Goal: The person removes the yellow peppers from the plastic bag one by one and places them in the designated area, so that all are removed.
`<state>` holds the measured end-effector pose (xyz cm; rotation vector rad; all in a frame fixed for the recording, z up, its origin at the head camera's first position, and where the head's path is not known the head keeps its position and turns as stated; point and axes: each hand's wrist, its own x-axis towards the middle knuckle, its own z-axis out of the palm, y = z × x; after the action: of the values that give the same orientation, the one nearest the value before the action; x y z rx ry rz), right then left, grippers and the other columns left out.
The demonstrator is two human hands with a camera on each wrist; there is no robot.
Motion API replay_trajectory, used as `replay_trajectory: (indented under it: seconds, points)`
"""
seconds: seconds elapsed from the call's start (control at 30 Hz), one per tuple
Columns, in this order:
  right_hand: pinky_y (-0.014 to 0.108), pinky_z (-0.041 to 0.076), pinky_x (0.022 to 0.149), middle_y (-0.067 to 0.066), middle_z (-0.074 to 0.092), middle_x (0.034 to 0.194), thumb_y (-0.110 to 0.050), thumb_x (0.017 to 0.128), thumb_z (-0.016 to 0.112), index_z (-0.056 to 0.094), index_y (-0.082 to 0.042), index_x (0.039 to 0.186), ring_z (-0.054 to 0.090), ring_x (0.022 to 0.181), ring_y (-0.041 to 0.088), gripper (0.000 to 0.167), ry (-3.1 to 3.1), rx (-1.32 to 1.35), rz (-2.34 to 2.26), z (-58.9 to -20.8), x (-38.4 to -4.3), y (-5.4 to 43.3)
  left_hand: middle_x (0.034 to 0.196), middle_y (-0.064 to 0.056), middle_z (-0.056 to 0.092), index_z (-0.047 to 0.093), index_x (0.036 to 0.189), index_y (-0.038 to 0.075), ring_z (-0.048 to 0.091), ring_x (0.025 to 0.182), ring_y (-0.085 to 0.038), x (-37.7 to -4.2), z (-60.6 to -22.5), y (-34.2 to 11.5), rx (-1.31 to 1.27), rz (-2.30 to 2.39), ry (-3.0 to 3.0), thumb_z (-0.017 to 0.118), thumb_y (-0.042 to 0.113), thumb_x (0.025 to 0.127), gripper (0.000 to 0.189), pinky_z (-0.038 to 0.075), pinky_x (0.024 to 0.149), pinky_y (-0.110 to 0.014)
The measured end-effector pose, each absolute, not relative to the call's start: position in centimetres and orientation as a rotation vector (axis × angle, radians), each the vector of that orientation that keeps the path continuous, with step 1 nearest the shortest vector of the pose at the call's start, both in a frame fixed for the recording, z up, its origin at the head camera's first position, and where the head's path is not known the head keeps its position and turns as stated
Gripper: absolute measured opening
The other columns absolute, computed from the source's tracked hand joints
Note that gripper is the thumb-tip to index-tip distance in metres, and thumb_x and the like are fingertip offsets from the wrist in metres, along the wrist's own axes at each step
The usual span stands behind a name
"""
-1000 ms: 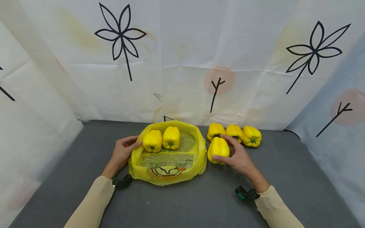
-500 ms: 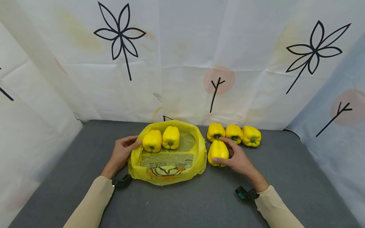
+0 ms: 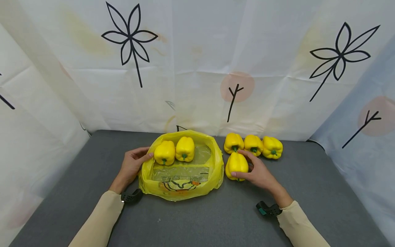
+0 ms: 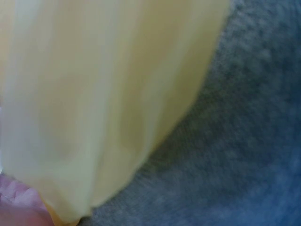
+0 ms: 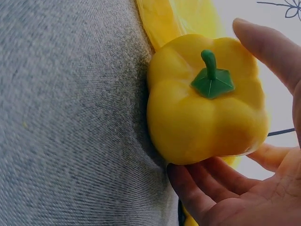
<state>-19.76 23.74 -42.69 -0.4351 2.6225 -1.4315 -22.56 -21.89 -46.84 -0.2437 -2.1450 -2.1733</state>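
A yellow plastic bag (image 3: 216, 173) lies with its mouth wide open, and two yellow bell peppers (image 3: 165, 153) are inside at the back left. My left hand (image 3: 132, 166) pinches the bag's left rim, thumb over the edge; the bag's side (image 4: 94, 94) fills much of the left wrist view. To the right of the bag, my right hand (image 3: 258, 171) holds another yellow bell pepper (image 3: 236, 164) between thumb and fingers. In the right wrist view that pepper (image 5: 207, 113) lies on its side on the table, green stem facing the camera, fingers (image 5: 193, 188) under its near side.
Three more yellow bell peppers (image 3: 253, 145) lie in a row along the table's back edge, just behind the held one. The dark grey table (image 3: 197, 223) meets a pale printed curtain (image 3: 197, 68) at the back and sides.
The pepper in my right hand has come slightly toward me and down, exposing the stem of the pepper behind it. My left hand and the bag have stayed in place.
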Motion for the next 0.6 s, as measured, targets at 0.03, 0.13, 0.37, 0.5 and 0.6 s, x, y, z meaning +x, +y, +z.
replay_trajectory:
  seconds: [0.03,0.13,0.37,0.5,0.6]
  points:
    - [0.053,0.053,0.095,0.022,0.031,0.158,-0.024,0.087,0.083,0.036,-0.003,0.155,0.053,0.127,0.043,0.084,2.625,-0.440,-1.430,-42.70,-19.77,23.75,0.106,0.006,0.072,0.060,0.129,-0.016,0.067,0.095,-0.011,-22.57,-46.83,-21.88,-0.243,-2.173,-2.145,0.069,0.006,0.097,0.040,0.058,0.080,-0.024]
    - [0.056,0.051,0.098,0.022,0.032,0.158,-0.024,0.087,0.083,0.036,-0.002,0.155,0.051,0.129,0.044,0.086,2.631,-0.443,-1.439,-42.75,-19.78,23.69,0.107,0.006,0.072,0.060,0.129,-0.016,0.067,0.095,-0.011,-22.57,-46.81,-21.87,-0.243,-2.171,-2.142,0.069,0.006,0.097,0.040,0.058,0.080,-0.024]
    - [0.058,0.048,0.101,0.021,0.036,0.155,-0.022,0.086,0.083,0.036,-0.002,0.154,0.052,0.128,0.042,0.085,2.648,-0.418,-1.498,-43.02,-19.71,23.29,0.107,0.006,0.072,0.059,0.129,-0.017,0.067,0.095,-0.011,-22.49,-46.82,-21.86,-0.251,-2.169,-2.141,0.069,0.006,0.097,0.040,0.058,0.080,-0.023]
    - [0.057,0.048,0.100,0.021,0.038,0.153,-0.022,0.086,0.083,0.035,-0.001,0.154,0.053,0.127,0.041,0.086,2.654,-0.422,-1.519,-43.15,-19.71,23.19,0.107,0.006,0.072,0.059,0.129,-0.017,0.067,0.095,-0.011,-22.50,-46.84,-21.87,-0.248,-2.169,-2.143,0.069,0.006,0.097,0.040,0.058,0.080,-0.023]
    - [0.055,0.050,0.099,0.022,0.040,0.151,-0.022,0.087,0.083,0.035,-0.001,0.154,0.054,0.125,0.040,0.085,2.658,-0.428,-1.525,-43.11,-19.69,23.19,0.107,0.006,0.072,0.059,0.129,-0.017,0.067,0.095,-0.011,-22.52,-46.82,-21.84,-0.235,-2.163,-2.149,0.069,0.006,0.097,0.040,0.058,0.080,-0.023]
